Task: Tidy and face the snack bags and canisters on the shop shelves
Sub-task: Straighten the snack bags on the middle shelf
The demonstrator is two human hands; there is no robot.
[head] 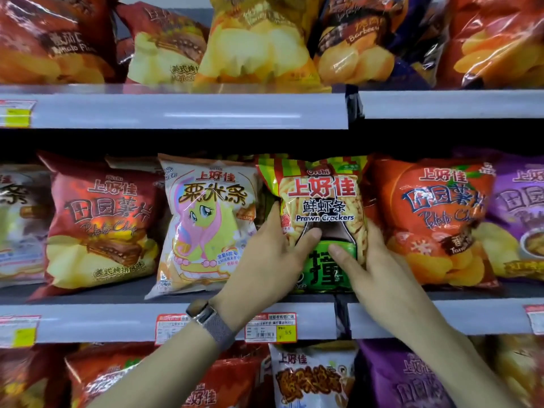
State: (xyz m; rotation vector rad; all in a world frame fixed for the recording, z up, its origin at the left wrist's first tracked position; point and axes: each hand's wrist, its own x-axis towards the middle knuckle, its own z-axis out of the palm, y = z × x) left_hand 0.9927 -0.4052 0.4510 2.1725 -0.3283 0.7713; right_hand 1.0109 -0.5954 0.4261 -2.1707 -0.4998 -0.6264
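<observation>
- Both hands clamp one bag: the left hand (265, 257) takes its left edge, thumb laid across the front and fingers tucked behind.
- Between the hands stands the prawn cracker bag (322, 198), upright on the middle shelf (88, 293), printed face outward, long axis vertical.
- On its right edge the right hand (372, 260) mirrors the hold, thumb on the green lower panel and fingers out of sight behind.
- The bag sits straight ahead of and above both wrists, each hand equally near. Its base looks close to the shelf's front lip, so squaring it probably means a small push back or a twist.
- Neighbours crowd it, left to right: a red potato chip bag (100, 219), a pony corn stick bag (206, 219) leaning beside the left hand, then an orange chip bag (435, 213) touching the right side, and a purple bag (524, 207).
- A price label (270, 328) hangs on the rail below; more bags fill the shelves above and beneath.
</observation>
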